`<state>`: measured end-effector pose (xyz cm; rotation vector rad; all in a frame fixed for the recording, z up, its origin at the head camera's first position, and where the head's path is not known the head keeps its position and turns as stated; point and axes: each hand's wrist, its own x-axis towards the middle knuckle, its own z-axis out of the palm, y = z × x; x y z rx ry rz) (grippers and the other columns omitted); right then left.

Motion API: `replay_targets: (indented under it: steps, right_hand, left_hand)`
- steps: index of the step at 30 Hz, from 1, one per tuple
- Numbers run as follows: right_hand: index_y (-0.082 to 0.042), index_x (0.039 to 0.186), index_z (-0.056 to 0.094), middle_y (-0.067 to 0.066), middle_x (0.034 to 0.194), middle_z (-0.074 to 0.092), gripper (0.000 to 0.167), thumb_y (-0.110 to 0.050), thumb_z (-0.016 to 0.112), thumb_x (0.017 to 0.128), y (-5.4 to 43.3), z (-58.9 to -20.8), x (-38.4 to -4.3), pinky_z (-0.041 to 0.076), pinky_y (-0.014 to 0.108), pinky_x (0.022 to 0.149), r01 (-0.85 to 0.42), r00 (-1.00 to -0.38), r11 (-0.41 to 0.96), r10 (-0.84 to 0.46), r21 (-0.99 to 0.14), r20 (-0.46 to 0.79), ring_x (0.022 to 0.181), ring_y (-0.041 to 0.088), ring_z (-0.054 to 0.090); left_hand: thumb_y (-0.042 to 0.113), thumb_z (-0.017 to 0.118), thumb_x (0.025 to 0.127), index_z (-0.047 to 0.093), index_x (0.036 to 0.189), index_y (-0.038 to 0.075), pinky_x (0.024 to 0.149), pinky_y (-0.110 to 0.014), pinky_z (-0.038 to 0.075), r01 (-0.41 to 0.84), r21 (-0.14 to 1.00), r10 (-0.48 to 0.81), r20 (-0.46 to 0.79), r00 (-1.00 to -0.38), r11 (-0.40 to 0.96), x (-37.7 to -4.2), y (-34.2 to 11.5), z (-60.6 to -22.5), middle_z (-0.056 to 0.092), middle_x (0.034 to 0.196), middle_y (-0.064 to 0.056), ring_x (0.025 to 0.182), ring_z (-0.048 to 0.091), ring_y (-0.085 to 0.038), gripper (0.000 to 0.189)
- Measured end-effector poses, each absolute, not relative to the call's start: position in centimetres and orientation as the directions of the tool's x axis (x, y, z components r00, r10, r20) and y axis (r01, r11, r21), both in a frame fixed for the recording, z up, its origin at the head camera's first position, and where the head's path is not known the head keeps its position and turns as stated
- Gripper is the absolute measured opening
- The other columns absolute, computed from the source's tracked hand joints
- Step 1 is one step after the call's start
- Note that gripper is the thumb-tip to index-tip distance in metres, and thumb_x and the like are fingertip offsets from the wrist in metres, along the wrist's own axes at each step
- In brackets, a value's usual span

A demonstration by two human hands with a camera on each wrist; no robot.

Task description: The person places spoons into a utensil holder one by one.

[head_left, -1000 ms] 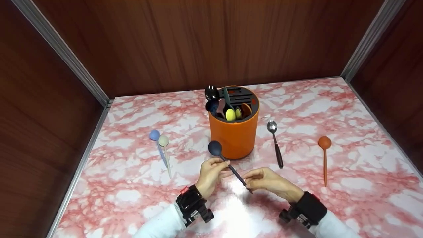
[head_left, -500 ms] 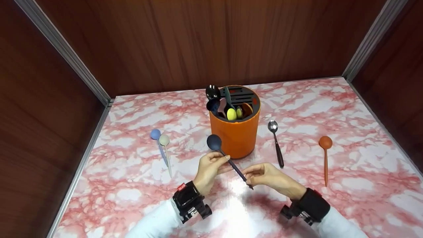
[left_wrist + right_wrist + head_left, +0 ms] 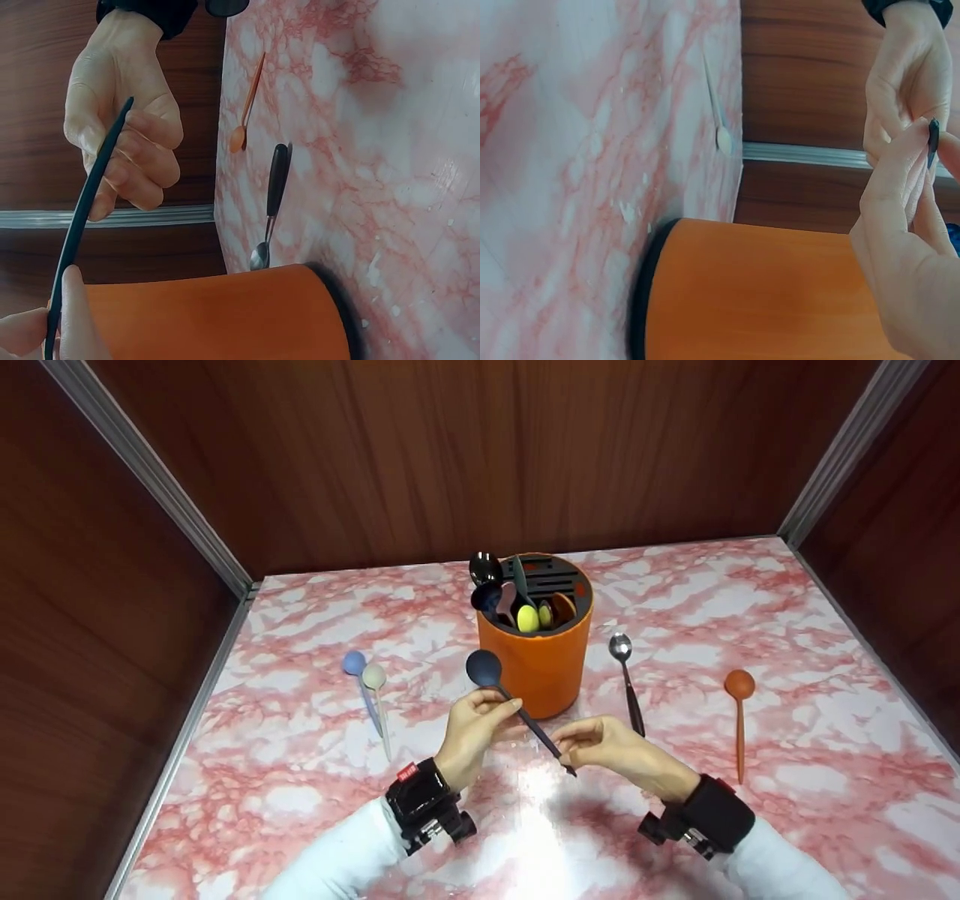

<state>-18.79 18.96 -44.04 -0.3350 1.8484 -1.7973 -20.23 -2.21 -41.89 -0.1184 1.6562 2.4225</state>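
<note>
We pinch dark spoon (image 3: 534, 727): left hand (image 3: 469, 735) below bowl (image 3: 484, 668), right hand (image 3: 619, 751) near handle tip (image 3: 572, 770); orange holder (image 3: 551, 664) at our 12 o'clock.

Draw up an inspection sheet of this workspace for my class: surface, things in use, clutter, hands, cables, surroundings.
Surface: marbled red-and-white table, glare near the front.
Things in use: dark spoon, held in the air; orange holder, upright, utensils in its top.
Clutter: blue spoon and pale spoon close together at left; metal spoon and orange spoon at right.
Hands: left hand pinches the dark spoon's handle near the bowl; right hand pinches near its end.
Cables: nothing seen.
Surroundings: brown panels, metal corner strips.
</note>
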Motion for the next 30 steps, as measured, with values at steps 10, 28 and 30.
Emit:
replay_targets:
  steps: [10, 28, 30]
  right_hand:
    - [0.009, 0.119, 0.061, 0.009, 0.097, 0.067, 0.036, 0.001, 0.061, 0.084, 19.0, -42.9, -19.6, 0.053, 0.027, 0.083, 0.151, -0.840, 0.096, -0.513, -0.984, -0.179, 0.087, 0.015, 0.061]
    - [0.008, 0.119, 0.061, 0.006, 0.095, 0.068, 0.033, -0.003, 0.062, 0.088, 18.8, -40.9, -20.9, 0.052, 0.027, 0.082, 0.106, -0.854, 0.101, -0.501, -0.989, -0.143, 0.083, 0.014, 0.060]
    - [0.008, 0.119, 0.062, 0.006, 0.095, 0.068, 0.033, -0.003, 0.062, 0.088, 18.7, -40.8, -21.0, 0.051, 0.027, 0.081, 0.102, -0.858, 0.100, -0.494, -0.990, -0.139, 0.082, 0.014, 0.060]
  left_hand:
    - [-0.011, 0.061, 0.088, 0.053, 0.091, -0.005, 0.069, -0.035, 0.061, -0.186, 0.911, 0.124, -0.150, -0.981, -0.369, -20.9, -2.0, -40.3, 0.061, 0.077, -0.009, 0.062, 0.065, -0.017, 0.010]
    - [-0.013, 0.061, 0.087, 0.053, 0.092, -0.006, 0.070, -0.035, 0.061, -0.121, 0.942, 0.076, -0.103, -0.992, -0.313, -21.8, -2.0, -37.4, 0.058, 0.081, -0.010, 0.066, 0.064, -0.015, 0.011]
    - [-0.013, 0.061, 0.087, 0.054, 0.091, -0.006, 0.070, -0.035, 0.061, -0.108, 0.943, 0.072, -0.090, -0.993, -0.314, -21.8, -2.1, -37.1, 0.058, 0.081, -0.009, 0.067, 0.064, -0.015, 0.011]
